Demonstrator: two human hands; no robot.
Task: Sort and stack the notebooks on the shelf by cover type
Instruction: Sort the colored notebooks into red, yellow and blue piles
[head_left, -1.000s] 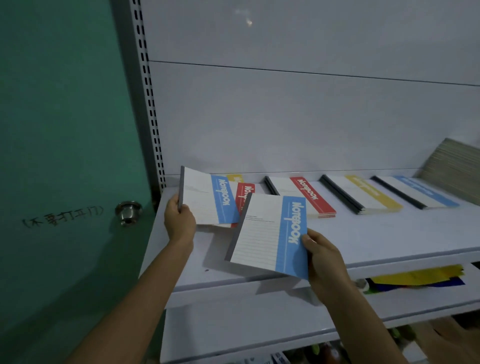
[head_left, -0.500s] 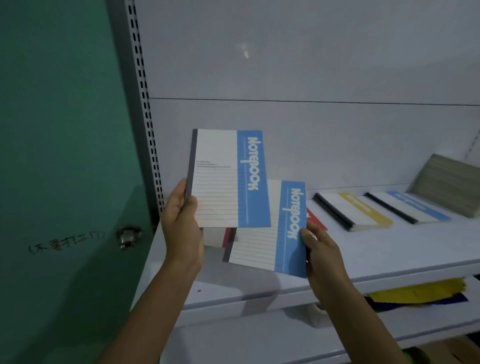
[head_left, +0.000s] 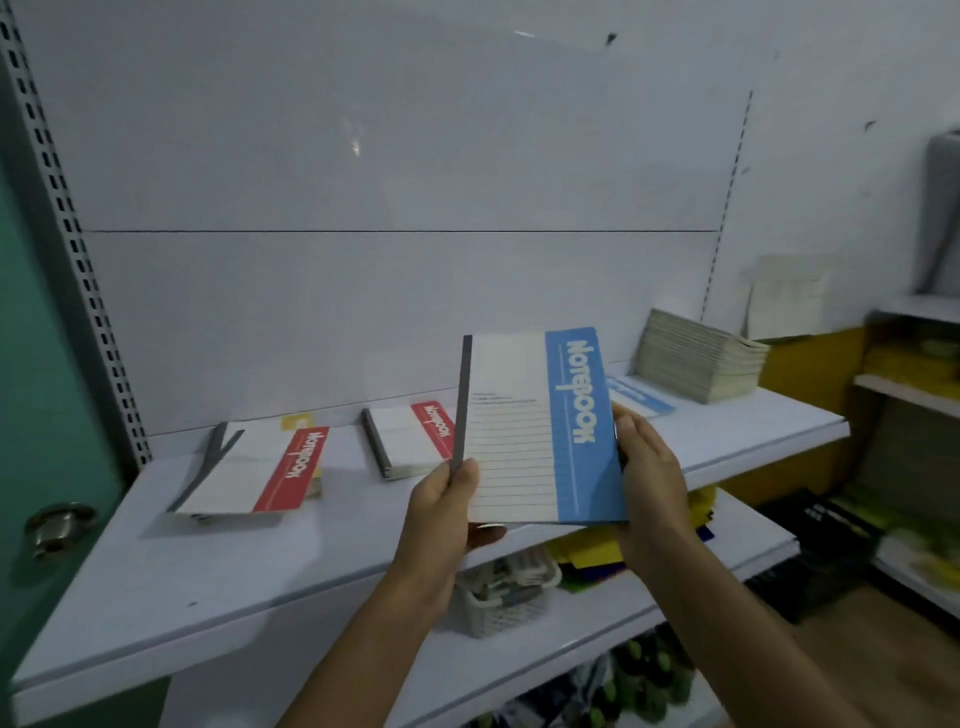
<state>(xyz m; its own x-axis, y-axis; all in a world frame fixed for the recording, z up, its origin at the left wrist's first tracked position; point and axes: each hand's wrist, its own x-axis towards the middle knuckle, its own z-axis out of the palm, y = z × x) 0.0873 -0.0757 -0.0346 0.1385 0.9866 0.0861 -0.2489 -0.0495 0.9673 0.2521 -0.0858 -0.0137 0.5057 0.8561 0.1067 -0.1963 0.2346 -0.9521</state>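
Note:
I hold blue-striped notebooks (head_left: 535, 431) upright above the white shelf (head_left: 260, 566), one squared behind the other so only the front cover shows. My left hand (head_left: 441, 514) grips the dark spine corner at the lower left. My right hand (head_left: 649, 467) clasps the blue right edge. On the shelf lies a loose pile with a red-striped notebook (head_left: 260, 473) on top and a yellow one peeking out behind. A red-striped stack (head_left: 410, 441) sits to its right, and a blue-striped stack (head_left: 641, 397) lies behind my right hand. The yellow stack is hidden.
A tall tilted pile of plain-edged notebooks (head_left: 701, 358) leans at the shelf's right end. A green door with a metal knob (head_left: 57, 525) stands at the left. A lower shelf holds a white basket (head_left: 506, 597) and coloured paper (head_left: 587, 556). More shelving stands at the far right.
The two blue notebooks, held apart and overlapping before, have come together into one squared bundle between both hands. The view has swung right, showing the shelf's right end.

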